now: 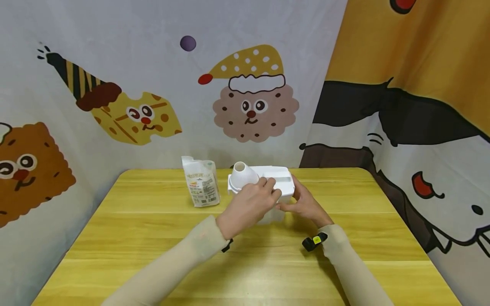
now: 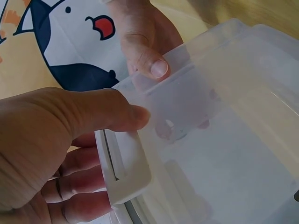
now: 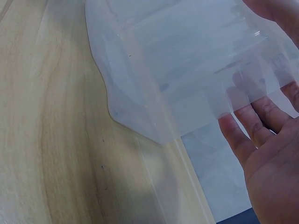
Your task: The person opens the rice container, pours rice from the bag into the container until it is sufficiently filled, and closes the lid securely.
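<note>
A translucent plastic storage container (image 1: 272, 216) with a white lid (image 1: 268, 171) stands on the table, between my two hands. A white cone-shaped piece (image 1: 244, 175) with an open top sits at the lid's left end. My left hand (image 1: 250, 204) reaches across the lid's front, its thumb and fingers pinching the white clip (image 2: 135, 179) at the edge. With thumb in front and fingers around the side, my right hand (image 1: 306, 204) grips the container's right end. In the right wrist view, its fingers (image 3: 266, 116) lie along the translucent wall.
A white printed bag (image 1: 200, 182) stands upright left of the container. The wooden table (image 1: 153, 238) meets a cartoon-patterned cloth (image 1: 153, 25) at its back edge and sides. A black strap device (image 1: 314, 241) is on the right wrist.
</note>
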`<act>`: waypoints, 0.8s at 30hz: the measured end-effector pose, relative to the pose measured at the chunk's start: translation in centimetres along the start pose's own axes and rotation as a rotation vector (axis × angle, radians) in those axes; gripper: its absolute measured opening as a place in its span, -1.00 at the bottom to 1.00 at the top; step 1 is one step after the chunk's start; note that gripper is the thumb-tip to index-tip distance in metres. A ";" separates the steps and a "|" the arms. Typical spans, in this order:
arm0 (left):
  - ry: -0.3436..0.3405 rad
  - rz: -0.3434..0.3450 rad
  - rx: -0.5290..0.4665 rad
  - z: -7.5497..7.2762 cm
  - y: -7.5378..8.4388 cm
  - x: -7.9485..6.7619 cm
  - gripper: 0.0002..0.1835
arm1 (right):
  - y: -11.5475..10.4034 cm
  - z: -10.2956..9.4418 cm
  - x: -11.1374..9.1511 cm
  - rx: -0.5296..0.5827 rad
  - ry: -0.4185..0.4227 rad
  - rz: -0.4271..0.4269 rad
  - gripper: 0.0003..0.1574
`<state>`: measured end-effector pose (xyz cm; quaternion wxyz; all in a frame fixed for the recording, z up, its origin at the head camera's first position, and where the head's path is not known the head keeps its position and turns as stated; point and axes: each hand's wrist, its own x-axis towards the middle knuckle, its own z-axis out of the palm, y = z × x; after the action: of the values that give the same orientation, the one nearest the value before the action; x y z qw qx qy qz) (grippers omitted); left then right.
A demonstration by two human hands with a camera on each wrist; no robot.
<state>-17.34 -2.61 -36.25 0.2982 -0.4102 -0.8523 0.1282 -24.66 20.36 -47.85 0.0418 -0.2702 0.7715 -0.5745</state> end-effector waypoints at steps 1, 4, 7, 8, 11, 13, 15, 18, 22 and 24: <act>0.000 0.009 0.002 0.0 0.0 0.0 -0.80 | 0.0 0.0 0.0 0.002 0.001 0.001 0.28; 0.008 0.024 0.007 -0.1 0.1 0.1 -0.77 | -0.1 0.0 -0.1 0.002 0.003 0.009 0.28; 0.017 0.034 0.017 -0.1 0.1 0.0 -0.76 | -0.1 0.0 -0.1 -0.007 0.002 0.007 0.27; 0.021 0.035 0.018 -0.1 0.2 0.0 -0.76 | 0.0 0.0 -0.1 -0.007 0.003 0.006 0.28; 0.029 0.045 0.031 0.0 0.3 0.0 -0.77 | 0.0 0.0 -0.1 -0.014 0.005 -0.002 0.27; 0.033 0.052 0.042 0.0 0.3 0.0 -0.79 | 0.0 -0.1 -0.1 -0.013 0.006 -0.005 0.27; 0.037 0.057 0.057 0.0 0.3 0.0 -0.85 | -0.1 -0.1 -0.1 -0.013 0.006 -0.006 0.27; 0.043 0.063 0.074 -0.1 0.4 0.0 -0.93 | -0.1 -0.1 -0.1 -0.008 0.008 -0.006 0.27; 0.052 0.072 0.080 -0.1 0.4 -0.1 -0.92 | -0.2 0.0 -0.1 -0.008 0.009 -0.011 0.26; 0.051 0.077 0.081 0.0 0.4 -0.1 -0.91 | -0.2 0.0 -0.1 -0.004 0.008 -0.010 0.26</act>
<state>-17.05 -2.42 -36.46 0.3313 -0.4334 -0.8220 0.1636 -24.51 20.34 -47.65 0.0352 -0.2718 0.7715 -0.5741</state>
